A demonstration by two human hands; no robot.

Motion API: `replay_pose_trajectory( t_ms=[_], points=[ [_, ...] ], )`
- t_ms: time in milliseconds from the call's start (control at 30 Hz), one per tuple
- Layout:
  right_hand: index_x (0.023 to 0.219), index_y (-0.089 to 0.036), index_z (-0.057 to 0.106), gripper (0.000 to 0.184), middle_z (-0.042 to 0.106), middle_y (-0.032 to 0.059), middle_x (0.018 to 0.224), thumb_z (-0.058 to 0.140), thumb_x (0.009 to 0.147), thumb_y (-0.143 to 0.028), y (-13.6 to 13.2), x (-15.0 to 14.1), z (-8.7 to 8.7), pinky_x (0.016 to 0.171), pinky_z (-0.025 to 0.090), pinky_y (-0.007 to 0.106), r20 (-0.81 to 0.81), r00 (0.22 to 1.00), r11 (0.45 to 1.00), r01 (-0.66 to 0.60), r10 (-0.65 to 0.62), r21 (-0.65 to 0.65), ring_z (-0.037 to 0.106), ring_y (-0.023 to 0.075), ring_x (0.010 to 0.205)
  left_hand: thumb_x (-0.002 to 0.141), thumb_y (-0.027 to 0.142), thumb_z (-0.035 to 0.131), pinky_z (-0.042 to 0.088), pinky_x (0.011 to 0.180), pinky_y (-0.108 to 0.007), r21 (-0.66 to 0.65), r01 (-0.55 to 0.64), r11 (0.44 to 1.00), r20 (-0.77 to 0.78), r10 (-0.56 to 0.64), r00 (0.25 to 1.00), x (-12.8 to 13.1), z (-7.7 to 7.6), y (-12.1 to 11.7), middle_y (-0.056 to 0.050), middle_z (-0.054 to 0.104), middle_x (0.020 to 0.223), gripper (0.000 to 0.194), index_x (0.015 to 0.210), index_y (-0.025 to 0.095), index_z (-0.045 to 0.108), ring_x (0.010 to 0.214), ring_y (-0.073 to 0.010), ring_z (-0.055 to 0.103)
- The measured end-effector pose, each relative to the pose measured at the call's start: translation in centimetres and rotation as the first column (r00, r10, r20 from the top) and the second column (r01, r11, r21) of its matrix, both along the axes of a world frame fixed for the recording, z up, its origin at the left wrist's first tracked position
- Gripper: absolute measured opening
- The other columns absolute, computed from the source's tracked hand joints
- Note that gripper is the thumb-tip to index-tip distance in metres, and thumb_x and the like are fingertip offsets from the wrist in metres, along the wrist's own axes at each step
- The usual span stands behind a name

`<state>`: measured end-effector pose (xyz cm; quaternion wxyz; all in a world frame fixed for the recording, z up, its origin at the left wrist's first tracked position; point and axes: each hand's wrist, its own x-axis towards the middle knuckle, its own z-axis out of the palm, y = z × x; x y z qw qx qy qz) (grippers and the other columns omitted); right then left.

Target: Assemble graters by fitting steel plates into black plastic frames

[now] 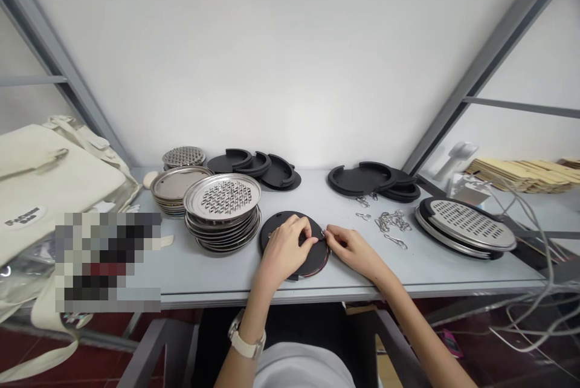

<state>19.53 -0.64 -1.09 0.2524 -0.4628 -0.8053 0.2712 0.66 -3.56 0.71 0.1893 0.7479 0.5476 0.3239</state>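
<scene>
In front of me lies a round black plastic holder (276, 225) with a metal rim showing along its lower right edge. My left hand (287, 246) rests over it, thumb and forefinger pinched together near its right side; what they hold is hidden. At that same edge, my right hand (351, 250) pinches a small shiny metal clip (323, 232) between its fingertips. Several similar wire-like metal clips (393, 220) lie loose to the right. A stack of round metal grater plates (222, 197), teeth upward on top, stands just left of the black holder.
Black holders (278, 171) lie at the back, with another group (362, 179) farther right. More metal plates (179, 185) are stacked at left. Slotted discs (473, 225) are piled at right, near cables (544, 237) and wooden slats (528, 173). A cream bag (58, 170) sits left.
</scene>
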Motion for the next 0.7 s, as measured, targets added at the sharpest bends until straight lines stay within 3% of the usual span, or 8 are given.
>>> replay_pose_trajectory(
  t_ms=[400, 700],
  points=[
    [0.062, -0.021, 0.029, 0.035, 0.029, -0.0066, 0.055, 0.038, 0.092, -0.036, 0.07, 0.14, -0.28, 0.051, 0.023, 0.024, 0.041, 0.999, 1.000, -0.005, 0.005, -0.014, 0.028, 0.0097, 0.053, 0.087, 0.027, 0.060, 0.035, 0.063, -0.027, 0.012, -0.080, 0.997, -0.011, 0.080, 0.997, 0.11, -0.33, 0.18, 0.003, 0.056, 0.087, 0.011, 0.080, 0.022, 0.051, 0.070, -0.0128, 0.054],
    [0.064, -0.021, 0.031, 0.034, 0.032, -0.0062, 0.054, 0.037, 0.093, -0.037, 0.02, -0.11, 0.01, 0.052, 0.025, 0.024, 0.002, 1.000, 1.000, 0.023, -0.023, 0.004, 0.031, 0.0102, 0.053, 0.084, 0.025, 0.061, 0.036, 0.063, -0.026, -0.005, -0.007, 1.000, 0.022, 0.007, 1.000, -0.03, 0.19, -0.06, 0.003, 0.056, 0.086, 0.010, 0.078, 0.022, 0.054, 0.069, -0.0119, 0.054]
  ],
)
